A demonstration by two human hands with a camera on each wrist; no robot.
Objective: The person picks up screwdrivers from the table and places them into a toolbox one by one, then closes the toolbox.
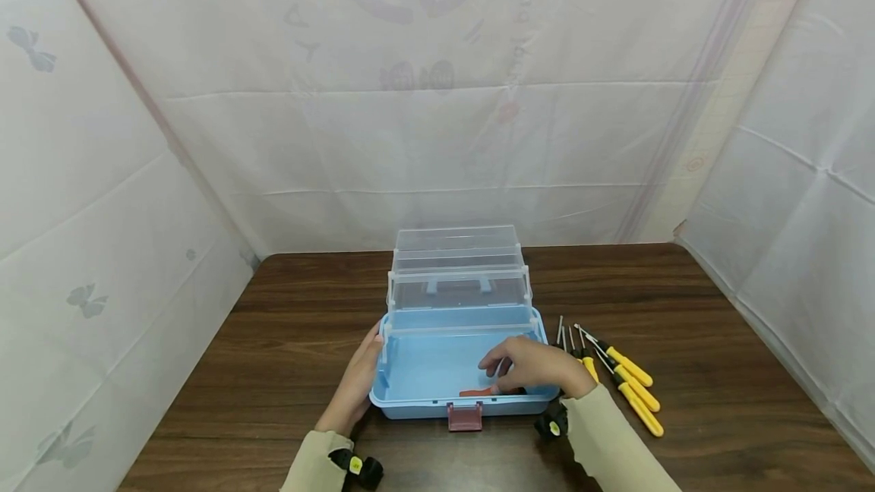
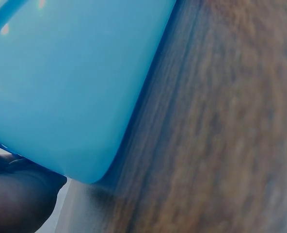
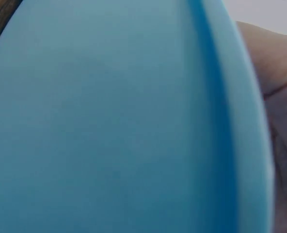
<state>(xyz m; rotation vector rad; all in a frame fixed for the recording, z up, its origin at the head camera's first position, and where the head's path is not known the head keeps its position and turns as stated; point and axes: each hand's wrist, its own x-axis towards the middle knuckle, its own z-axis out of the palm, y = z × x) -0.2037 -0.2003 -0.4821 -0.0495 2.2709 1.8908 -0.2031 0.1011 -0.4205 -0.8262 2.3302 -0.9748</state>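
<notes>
A light blue toolbox (image 1: 437, 404) stands with its clear lid (image 1: 458, 238) and trays raised at the back. My left hand (image 1: 355, 386) holds its left side, with the thumb at the rim; the left wrist view shows part of that hand (image 2: 24, 194) by the box's corner. My right hand (image 1: 536, 365) reaches over the right wall into the box. Its fingers are loosely bent above an orange-and-black handled tool (image 1: 476, 393) on the bottom near the front wall. The hand partly hides this tool, and I see no grip on it.
Several screwdrivers with yellow-and-black handles (image 1: 639, 408) lie on the dark wooden table (image 1: 307, 310) to the right of the box. A reddish latch (image 1: 465, 417) hangs at the box's front. White sheeting (image 1: 437, 135) closes off the back and sides.
</notes>
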